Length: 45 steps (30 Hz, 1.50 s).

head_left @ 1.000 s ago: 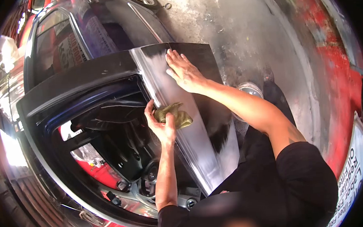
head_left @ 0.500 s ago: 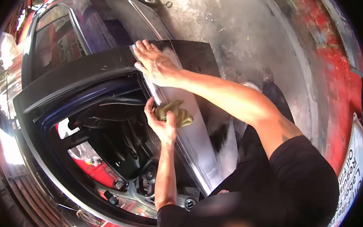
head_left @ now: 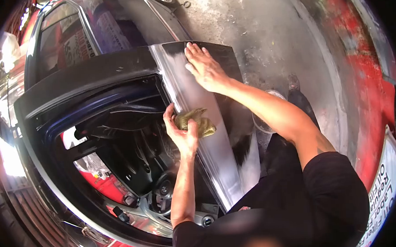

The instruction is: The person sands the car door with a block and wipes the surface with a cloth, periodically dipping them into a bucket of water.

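A car door [head_left: 222, 153] stands open before me, its outer panel dull black with a broad pale, sanded-looking band below the window. My left hand [head_left: 182, 131] is closed around a crumpled yellow-green cloth [head_left: 202, 124] at the window's lower edge. Fingers stretched out, my right hand [head_left: 204, 68] lies flat on the door panel near its far edge, where pale and black areas meet. No object shows in that hand; its palm side is hidden.
Through the door's window frame [head_left: 116, 94] the steering wheel [head_left: 161, 192] and dark car interior show. A clear round container [head_left: 266, 120] is on the concrete floor [head_left: 269, 39] beside my leg. Against the right-hand side is a sign [head_left: 383, 194] with printed words.
My right hand has slid rightward over the panel, away from the window edge. My left hand and the cloth have shifted slightly right. More of the round container shows.
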Tool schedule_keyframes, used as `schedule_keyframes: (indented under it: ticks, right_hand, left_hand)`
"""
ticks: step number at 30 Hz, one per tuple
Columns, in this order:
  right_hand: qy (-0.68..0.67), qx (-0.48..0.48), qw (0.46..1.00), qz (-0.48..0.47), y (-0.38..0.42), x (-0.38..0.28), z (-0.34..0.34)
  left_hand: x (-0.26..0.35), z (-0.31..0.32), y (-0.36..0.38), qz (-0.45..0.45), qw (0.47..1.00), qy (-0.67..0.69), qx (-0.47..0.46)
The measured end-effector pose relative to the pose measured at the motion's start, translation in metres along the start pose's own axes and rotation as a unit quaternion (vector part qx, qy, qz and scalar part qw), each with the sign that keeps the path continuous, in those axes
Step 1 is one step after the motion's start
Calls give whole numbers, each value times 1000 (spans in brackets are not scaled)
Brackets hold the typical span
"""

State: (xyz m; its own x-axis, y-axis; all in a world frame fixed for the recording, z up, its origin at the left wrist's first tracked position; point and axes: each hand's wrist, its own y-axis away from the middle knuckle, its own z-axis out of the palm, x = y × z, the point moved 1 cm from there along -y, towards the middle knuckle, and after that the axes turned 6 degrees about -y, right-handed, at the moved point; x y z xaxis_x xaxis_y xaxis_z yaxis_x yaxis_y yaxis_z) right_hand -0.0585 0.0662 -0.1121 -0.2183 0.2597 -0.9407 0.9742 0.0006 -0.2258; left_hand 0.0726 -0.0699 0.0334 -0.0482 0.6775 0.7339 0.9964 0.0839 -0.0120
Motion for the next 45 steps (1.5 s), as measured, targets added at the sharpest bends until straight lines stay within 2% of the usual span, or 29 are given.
schedule_keyframes:
  ticks: [3,4,8,10,11,14,15,17,18,21,23,24,27,29,31,32,34,35,37,38,41,43,45]
  right_hand:
    - [-18,36,999,-2,-33,-40,8]
    - [-9,23,999,-41,-45,-40,12]
    - [-49,-6,994,-95,-16,-4,-7]
    - [-31,25,999,-16,5,-2,-6]
    - [-30,22,999,-12,1,-1,4]
    - [-81,46,992,-81,-52,-59,14]
    - [-84,46,993,-76,-43,-53,10]
    - [-46,-22,996,-67,-29,-32,-6]
    - [-24,-30,999,-33,-13,-18,-13]
    - [-8,12,999,32,-7,-14,-2]
    - [-52,-20,996,-70,-42,-55,-6]
    - [-61,30,996,-63,-52,-71,12]
    - [-46,-6,997,-65,-28,-35,-6]
    - [-49,15,999,7,0,2,-6]
    - [-32,72,997,-1,-15,-14,-1]
    - [-34,57,998,-17,-26,-25,4]
    - [-52,36,997,-36,-58,-46,8]
    - [-57,37,997,-26,-42,-46,6]
    - [18,19,995,-100,-19,-31,-3]
    - [-4,23,998,-66,2,-17,5]
    - [-28,55,996,-60,-4,-13,5]
    - [-57,23,998,-14,-38,-9,-4]
    - [-2,15,999,-44,-28,-2,6]
  left_hand:
    - [-15,-3,3,22,999,-25,-3]
    - [-16,-3,-2,51,997,-58,1]
    - [-8,0,-4,22,999,-31,6]
    - [-10,-1,-2,17,1000,-25,0]
    - [-13,-2,-3,12,1000,-23,-3]
    - [-23,-4,-3,60,996,-63,-2]
    - [-23,-4,3,58,996,-67,-6]
    - [-20,-4,-2,33,998,-56,-8]
    - [-10,-1,-2,18,999,-42,-4]
    - [-13,-2,-2,31,999,-39,-14]
    - [-13,-4,1,38,998,-55,-9]
    - [-13,-2,-3,53,996,-69,-5]
    - [-16,-3,-2,49,996,-73,3]
    - [-7,-4,2,30,998,-53,4]
    - [-9,0,-2,18,999,-35,-7]
    - [-6,-1,-3,57,994,-97,1]
    - [-7,2,-8,57,994,-94,7]
    - [-6,-1,-2,46,994,-95,5]
    - [-4,4,-9,48,997,-54,5]
    - [-2,4,-7,27,999,-30,-2]
    - [-4,0,-4,-17,1000,-15,-12]
    - [-10,-1,-3,72,990,-117,11]
    - [-11,-2,1,66,996,-66,7]
